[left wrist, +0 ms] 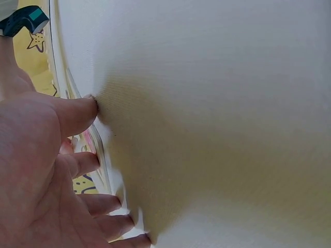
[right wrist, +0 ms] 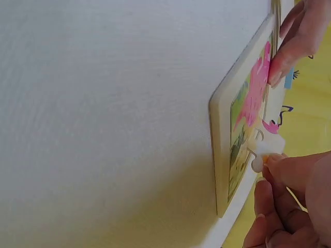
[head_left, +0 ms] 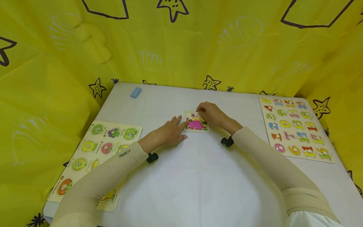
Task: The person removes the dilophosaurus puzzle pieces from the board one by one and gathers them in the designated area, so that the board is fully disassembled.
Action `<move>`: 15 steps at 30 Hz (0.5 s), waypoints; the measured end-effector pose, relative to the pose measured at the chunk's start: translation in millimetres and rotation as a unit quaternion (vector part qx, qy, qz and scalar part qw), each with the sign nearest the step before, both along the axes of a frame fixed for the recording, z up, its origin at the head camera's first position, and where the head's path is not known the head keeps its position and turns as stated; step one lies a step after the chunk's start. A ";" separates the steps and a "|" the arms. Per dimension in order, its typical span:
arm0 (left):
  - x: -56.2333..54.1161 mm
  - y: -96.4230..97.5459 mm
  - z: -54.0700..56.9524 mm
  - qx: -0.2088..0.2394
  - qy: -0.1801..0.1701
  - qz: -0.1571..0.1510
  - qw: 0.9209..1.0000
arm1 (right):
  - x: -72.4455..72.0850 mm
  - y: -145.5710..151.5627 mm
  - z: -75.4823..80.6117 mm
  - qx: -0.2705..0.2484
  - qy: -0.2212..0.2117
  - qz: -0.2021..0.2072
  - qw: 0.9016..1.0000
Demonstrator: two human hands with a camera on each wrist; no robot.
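A small square dinosaur jigsaw puzzle [head_left: 198, 131] with a pale wooden frame lies on the white table. At its upper right, my right hand [head_left: 212, 114] pinches a jigsaw piece [right wrist: 269, 145] between thumb and fingers. That piece is tilted up above the picture in the right wrist view, with a rounded knob pointing down. My left hand [head_left: 171, 132] lies palm down at the left of the puzzle, fingers extended, and one fingertip touches its left side. The pink dinosaur [right wrist: 253, 98] shows in the inlay. My right fingers hide part of the upper right corner.
A fruit peg board [head_left: 110, 125] lies at the left, partly under my left forearm. Along the right side is a number peg board [head_left: 297, 126]. A blue block [head_left: 135, 92] sits near the back edge. Yellow patterned cloth [head_left: 181, 44] hangs behind the table.
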State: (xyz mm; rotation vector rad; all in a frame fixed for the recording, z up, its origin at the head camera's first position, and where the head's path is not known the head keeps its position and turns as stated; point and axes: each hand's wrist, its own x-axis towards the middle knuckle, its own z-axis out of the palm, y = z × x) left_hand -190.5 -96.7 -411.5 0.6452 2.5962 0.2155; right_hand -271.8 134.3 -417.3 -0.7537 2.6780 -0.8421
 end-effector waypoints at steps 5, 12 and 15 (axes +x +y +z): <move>-1.2 -0.4 -1.2 -0.003 0.000 -0.003 1.000 | -1.2 1.1 3.0 -0.007 -0.017 -0.006 1.000; -0.8 -1.3 -0.6 0.003 -0.003 -0.001 1.000 | -1.9 2.8 7.5 -0.014 -0.028 -0.009 0.999; -0.8 -1.2 -0.4 0.002 -0.004 0.001 1.000 | -2.6 3.2 8.4 -0.020 -0.028 -0.012 0.999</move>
